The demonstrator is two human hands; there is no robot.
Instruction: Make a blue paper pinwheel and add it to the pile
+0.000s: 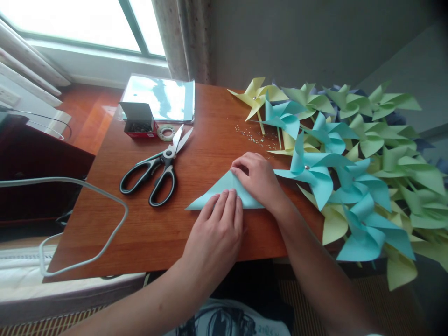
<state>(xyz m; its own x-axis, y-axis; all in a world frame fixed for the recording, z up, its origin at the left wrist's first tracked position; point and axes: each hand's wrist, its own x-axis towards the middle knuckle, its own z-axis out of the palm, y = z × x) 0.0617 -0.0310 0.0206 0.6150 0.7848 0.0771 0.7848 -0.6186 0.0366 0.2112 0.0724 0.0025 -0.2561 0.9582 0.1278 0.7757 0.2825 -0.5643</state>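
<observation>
A light-blue sheet folded to a triangle (224,185) lies flat on the reddish-brown wooden table (147,242), between scissors (168,156) on its left and crowded paper pinwheels (315,178) on its right. Past the table stand a grey wall (280,42), a curtain (187,42) and a bright window (77,23). The left hand (219,224) rests on the sheet, fingers extended side by side; the right hand (257,177) curls at its peak, whether pinching I cannot tell

Light: daylight; window (80,23) at 10 o'clock blows out white | Glare: plastic sleeve (147,91), same bearing, mirror-bright | Dim: grey wall (280,42), 1 o'clock, falling to black toward 2 | Centre: folded blue paper (227,183) evenly lit | Lens: pinwheels (425,175) at 3 o'clock look stretched, soft
</observation>
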